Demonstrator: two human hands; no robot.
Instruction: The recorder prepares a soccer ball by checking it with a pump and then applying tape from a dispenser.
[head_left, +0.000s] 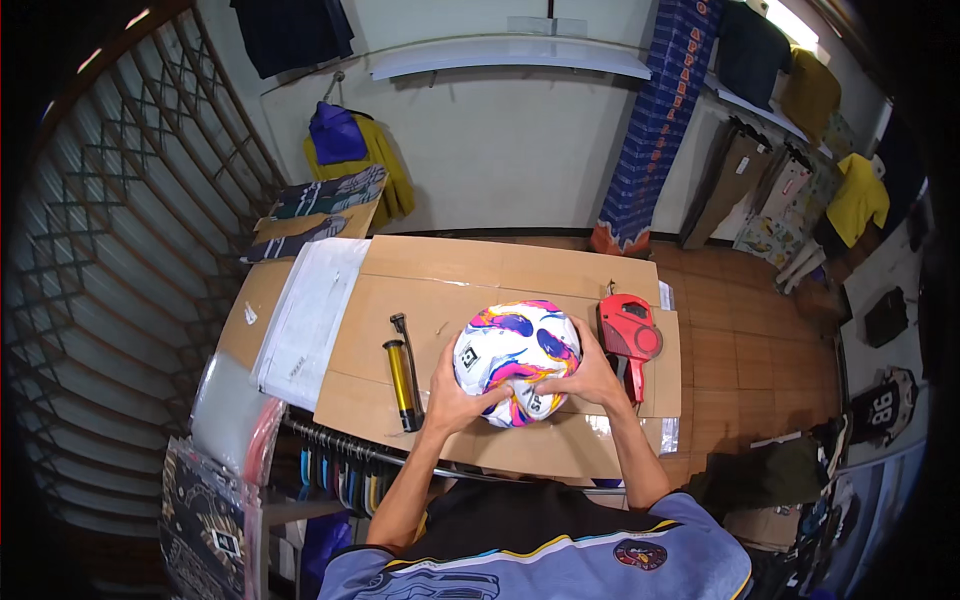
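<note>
A white soccer ball (517, 352) with pink, purple and orange swirls is between my two hands over the cardboard-covered table. My left hand (459, 396) holds its left side, the thumb pressing on the near face. On the other side my right hand (589, 371) grips the ball, and its thumb presses beside the left one. The ball's surface looks dented around the thumbs. Left of the ball lies a yellow and black hand pump (401, 382) with a thin black hose (409, 360) beside it. A red handheld price labeler (631, 334) lies to the right of my right hand.
Flattened cardboard (420, 262) covers the table, with white plastic sheeting (311, 315) at its left. Hangers (345, 465) hang on a rail below the near edge. Folded plaid clothing (330, 195) lies at the far left corner. A blue patterned pillar (645, 150) stands behind the table.
</note>
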